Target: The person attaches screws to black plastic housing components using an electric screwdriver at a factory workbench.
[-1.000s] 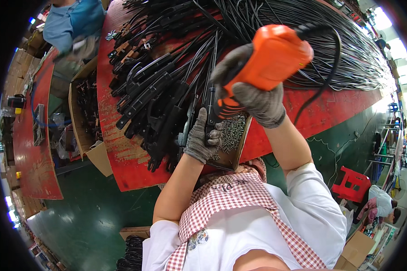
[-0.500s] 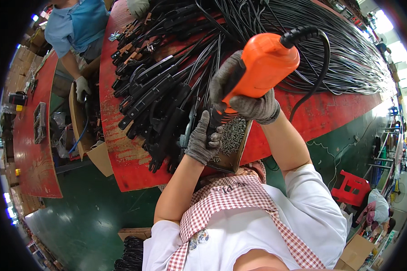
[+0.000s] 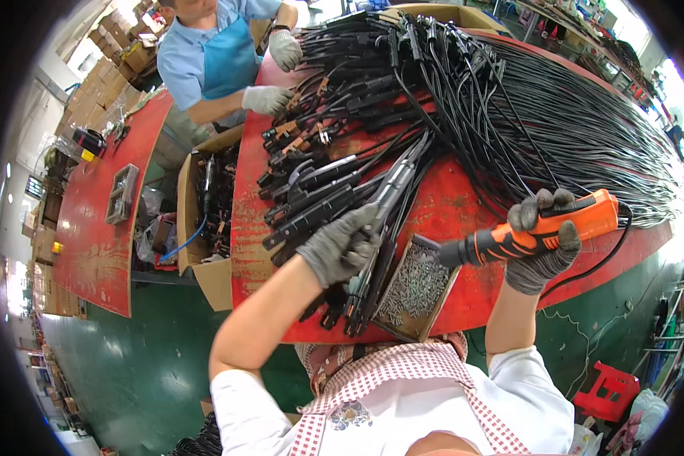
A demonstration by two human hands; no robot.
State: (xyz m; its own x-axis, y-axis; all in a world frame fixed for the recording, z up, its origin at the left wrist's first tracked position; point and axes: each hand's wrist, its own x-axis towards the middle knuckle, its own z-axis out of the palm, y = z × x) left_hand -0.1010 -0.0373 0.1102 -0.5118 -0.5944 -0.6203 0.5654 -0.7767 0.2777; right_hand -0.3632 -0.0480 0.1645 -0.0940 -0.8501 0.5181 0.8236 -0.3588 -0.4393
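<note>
Fingers (image 3: 543, 204) around one orange screwdriver (image 3: 539, 232)

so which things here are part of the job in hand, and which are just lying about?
In hand:
- left hand on black clamp handles
- right hand holding orange power screwdriver
- tray of screws

Lying about:
- cardboard box
- red stool

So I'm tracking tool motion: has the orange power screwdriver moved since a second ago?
Yes. The orange power screwdriver has dropped from over the black cables down to the right of the screw tray, lying flatter.
</note>
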